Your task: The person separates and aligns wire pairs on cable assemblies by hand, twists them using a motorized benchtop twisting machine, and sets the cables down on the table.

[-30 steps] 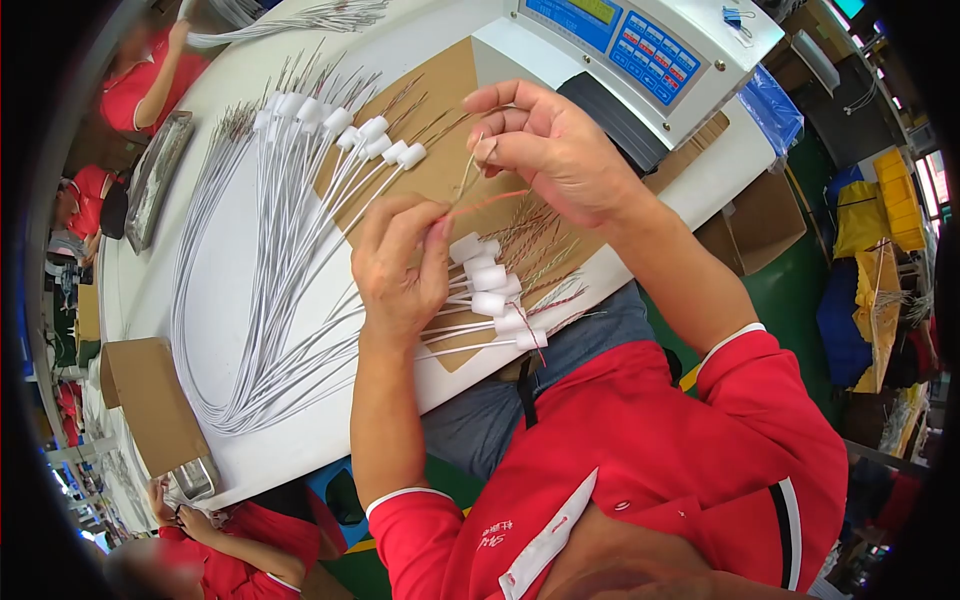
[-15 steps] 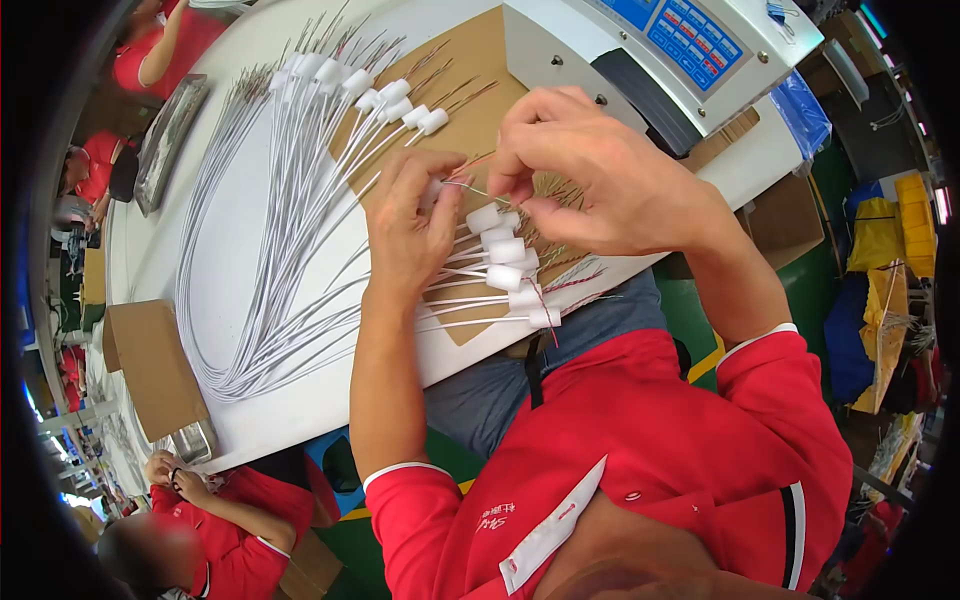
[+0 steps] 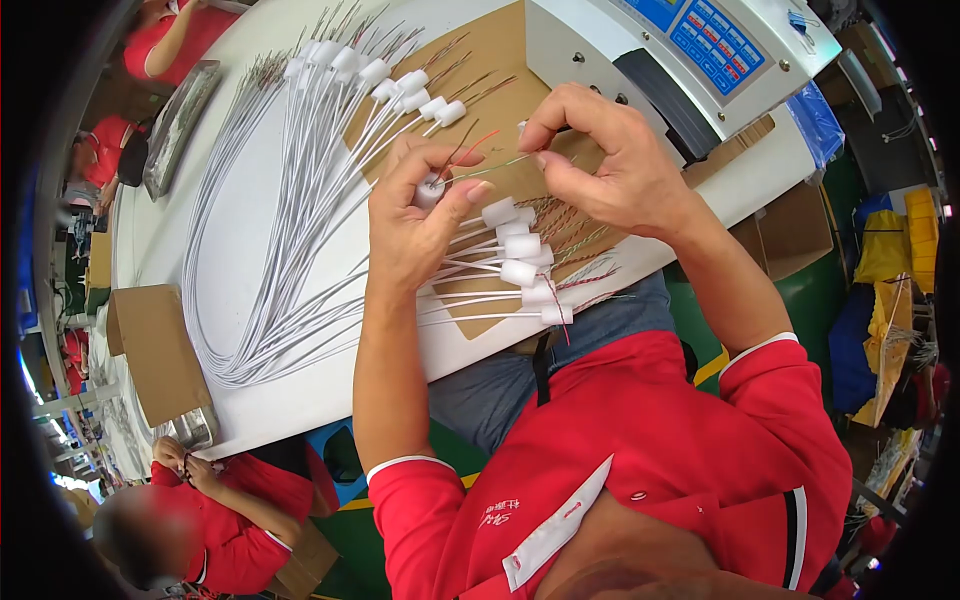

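Note:
My left hand (image 3: 415,205) is wrapped round a white foam sleeve (image 3: 428,192) on a cable, with orange, brown and pale green wires fanning out of its end. To its right, my right hand (image 3: 610,165) pinches the far end of a thin green-white wire (image 3: 505,163) that stretches between both hands. Just below lie several cables with white sleeves (image 3: 520,246) and twisted coloured wire pairs. A larger bundle of white cables (image 3: 290,215) curves across the left, its sleeves (image 3: 375,72) and bare wire ends pointing up.
A white machine with a blue keypad (image 3: 712,45) stands at the upper right. Brown cardboard (image 3: 480,40) lies on the white table (image 3: 250,425). A cardboard box (image 3: 160,350) sits at the left edge beside a metal tray (image 3: 180,125). Co-workers in red are at the left.
My right hand has shifted from above the wires to their right, drawing one wire out straight. The sleeve in my left hand now shows more clearly. The whole view has moved slightly.

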The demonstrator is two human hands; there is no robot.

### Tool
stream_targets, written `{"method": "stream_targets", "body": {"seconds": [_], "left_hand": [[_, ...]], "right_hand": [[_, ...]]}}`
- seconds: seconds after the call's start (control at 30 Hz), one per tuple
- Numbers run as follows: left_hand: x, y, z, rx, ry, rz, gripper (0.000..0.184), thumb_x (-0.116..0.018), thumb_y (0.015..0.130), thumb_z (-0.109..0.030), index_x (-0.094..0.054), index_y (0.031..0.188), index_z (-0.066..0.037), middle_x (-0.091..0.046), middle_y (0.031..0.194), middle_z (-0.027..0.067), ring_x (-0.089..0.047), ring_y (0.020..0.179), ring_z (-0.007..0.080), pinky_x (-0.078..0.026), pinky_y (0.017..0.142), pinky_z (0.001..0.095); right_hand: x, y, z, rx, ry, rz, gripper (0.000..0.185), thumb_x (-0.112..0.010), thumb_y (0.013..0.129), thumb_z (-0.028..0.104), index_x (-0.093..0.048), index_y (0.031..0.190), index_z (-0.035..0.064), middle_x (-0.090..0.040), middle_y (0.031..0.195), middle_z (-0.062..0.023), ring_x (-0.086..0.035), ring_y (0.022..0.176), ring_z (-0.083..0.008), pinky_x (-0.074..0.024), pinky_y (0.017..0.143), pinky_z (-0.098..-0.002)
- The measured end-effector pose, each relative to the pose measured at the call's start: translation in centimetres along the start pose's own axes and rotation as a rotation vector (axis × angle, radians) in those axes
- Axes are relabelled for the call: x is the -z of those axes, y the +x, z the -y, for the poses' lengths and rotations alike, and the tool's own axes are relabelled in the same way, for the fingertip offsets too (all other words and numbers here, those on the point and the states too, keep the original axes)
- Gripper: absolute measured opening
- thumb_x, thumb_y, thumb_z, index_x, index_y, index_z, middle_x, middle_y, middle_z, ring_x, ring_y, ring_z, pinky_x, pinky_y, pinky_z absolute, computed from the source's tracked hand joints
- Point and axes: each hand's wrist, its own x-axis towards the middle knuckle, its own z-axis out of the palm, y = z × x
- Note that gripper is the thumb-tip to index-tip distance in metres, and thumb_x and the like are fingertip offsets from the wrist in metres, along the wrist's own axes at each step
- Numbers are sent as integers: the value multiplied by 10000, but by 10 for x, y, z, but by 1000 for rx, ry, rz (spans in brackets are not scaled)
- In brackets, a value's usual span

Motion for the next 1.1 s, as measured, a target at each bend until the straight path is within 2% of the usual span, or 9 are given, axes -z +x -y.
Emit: {"method": "stream_targets", "body": {"seconds": [0.27,0.37,0.47,0.63,0.7,0.77,0.93,1.0,1.1], "left_hand": [[-2,-1,3,-75,-1,-21,304,-897,787,-86,-754,1044,-10,-595,936,38,-523,876,171,-436,787,297],[-2,0,3,-91,5,-28,310,-897,777,-59,-747,1044,-9,-590,937,39,-520,874,168,-439,783,298],[-3,-1,3,-79,30,-53,302,-883,787,-41,-741,1053,-20,-550,911,24,-496,822,144,-435,746,281],[-5,-1,-4,-34,56,-71,300,-858,800,-7,-737,1072,-44,-462,865,-4,-437,725,110,-387,653,267],[-7,-1,-2,-36,67,-71,298,-855,803,-6,-737,1073,-49,-449,856,-5,-427,708,109,-372,635,273],[-7,-1,3,-26,76,-74,294,-856,806,-11,-738,1073,-52,-454,853,2,-428,704,115,-363,628,285],[-15,-1,-4,-71,312,-38,319,-854,813,-45,-717,1102,-51,-459,820,55,-459,692,204,-403,630,350],[-19,-2,-3,-86,337,11,341,-859,812,-85,-707,1115,-46,-476,815,79,-480,700,238,-428,643,376],[-24,-5,10,-161,352,73,413,-877,799,-192,-696,1133,-29,-575,847,119,-546,723,266,-485,669,391]], "right_hand": [[2,2,5,-87,61,-49,161,-649,850,4,-670,1008,-13,-703,949,-98,-707,907,-219,-566,847,-349],[1,1,3,-13,65,-84,165,-661,845,-2,-673,1010,-8,-703,935,-95,-708,894,-220,-567,835,-348],[3,-2,12,104,76,-22,174,-690,829,-12,-678,999,17,-706,935,-95,-698,878,-242,-567,790,-362],[-15,-15,39,319,101,139,308,-723,744,-113,-691,995,61,-670,962,-55,-644,885,-262,-527,828,-388],[-25,-19,42,401,45,147,274,-773,745,-48,-689,978,67,-646,939,-47,-634,893,-266,-518,826,-409],[-34,-23,37,477,-67,121,178,-729,782,47,-646,936,82,-588,885,-51,-605,888,-266,-502,868,-413],[-30,-18,49,592,-274,101,123,-688,806,102,-618,905,82,-558,856,-37,-591,874,-252,-491,884,-418],[-18,-11,55,577,-300,152,204,-756,769,57,-638,933,84,-625,934,-37,-627,912,-258,-494,877,-424],[-8,5,51,431,-259,6,191,-727,795,9,-649,958,71,-635,936,-40,-636,909,-223,-509,876,-376]]}}
